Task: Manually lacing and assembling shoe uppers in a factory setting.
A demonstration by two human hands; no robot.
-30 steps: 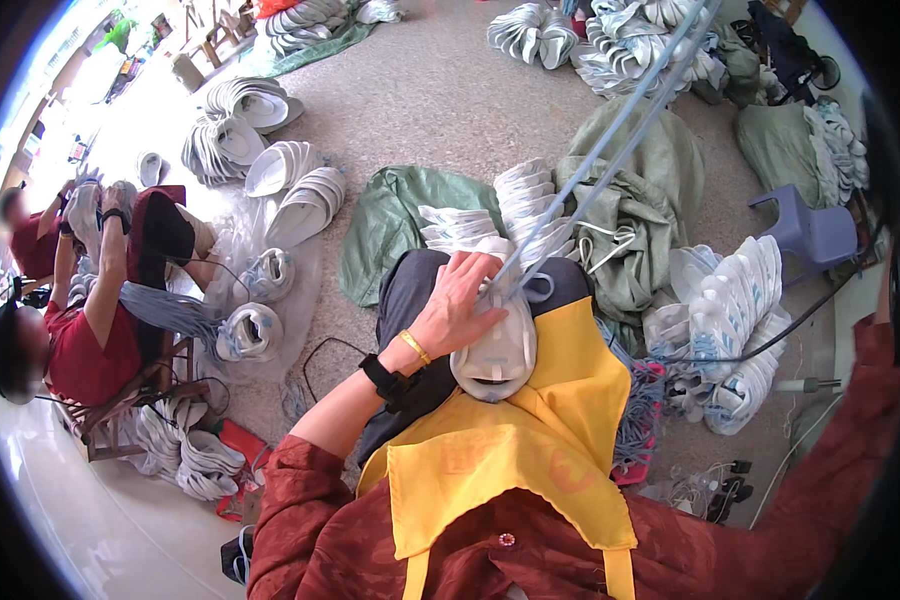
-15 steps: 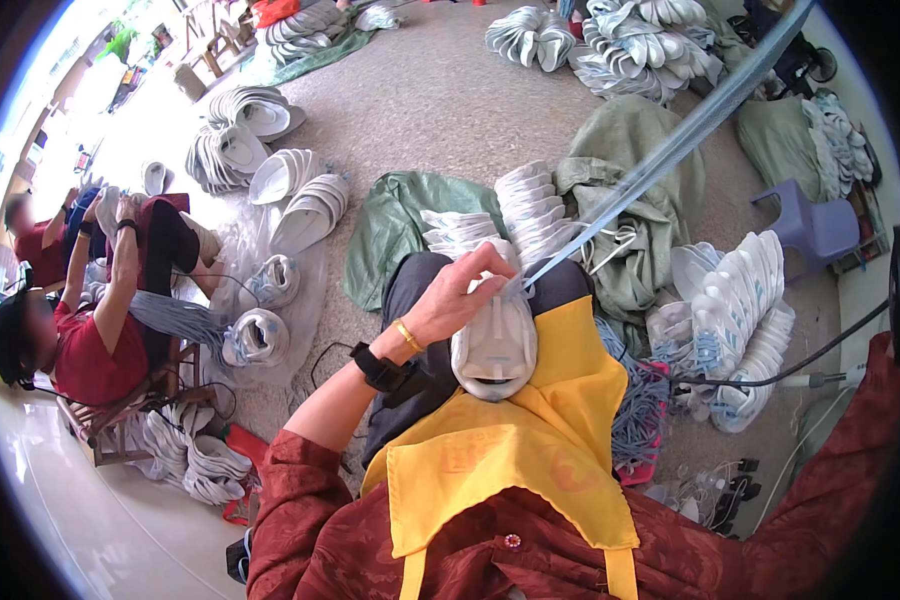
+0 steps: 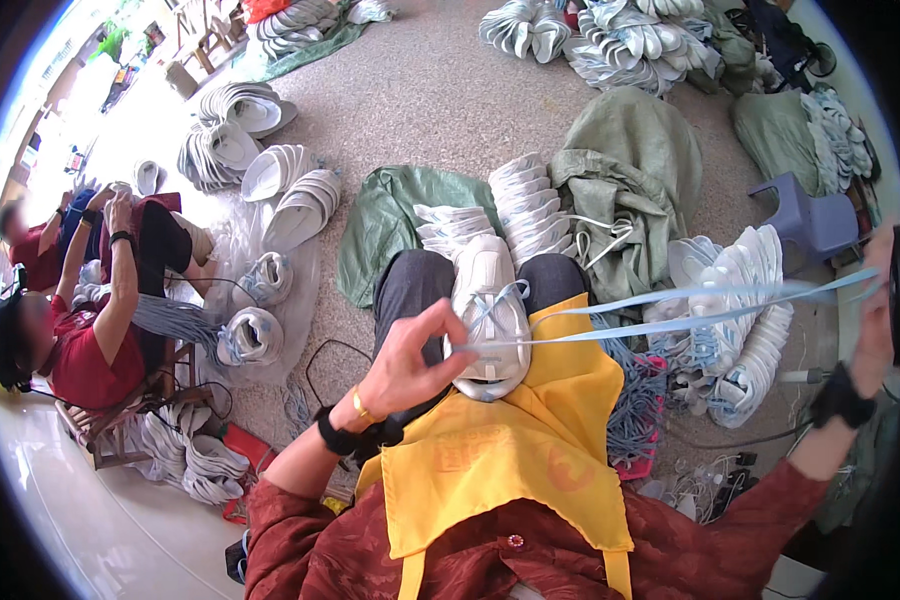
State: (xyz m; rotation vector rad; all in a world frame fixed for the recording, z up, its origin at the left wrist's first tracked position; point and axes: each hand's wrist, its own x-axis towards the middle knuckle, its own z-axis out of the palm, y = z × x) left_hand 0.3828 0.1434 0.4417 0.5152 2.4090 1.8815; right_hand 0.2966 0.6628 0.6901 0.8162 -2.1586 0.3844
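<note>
A white shoe upper [image 3: 492,290] lies on my lap between my knees, its toe end toward me. Pale blue shoelace [image 3: 670,305] is threaded through its upper eyelets and runs in two taut strands to the right. My left hand [image 3: 410,368] is beside the shoe's left edge, thumb and forefinger closed on the lace over the toe part. Far out at the right rim, my right hand [image 3: 873,315] grips the other stretch of lace; it is somewhat blurred and its fingertips are partly hidden.
Bundled blue laces [image 3: 635,410] hang by my right knee over a pink tray [image 3: 642,465]. Stacked white uppers [image 3: 735,310] stand right, near a purple stool [image 3: 805,220]. Green sacks [image 3: 375,225] lie ahead. At left, a seated co-worker [image 3: 95,345] works.
My right hand has come into view at the far right; the lace swung from upper right to nearly level. My left hand moved down from the shoe's far end to its left side.
</note>
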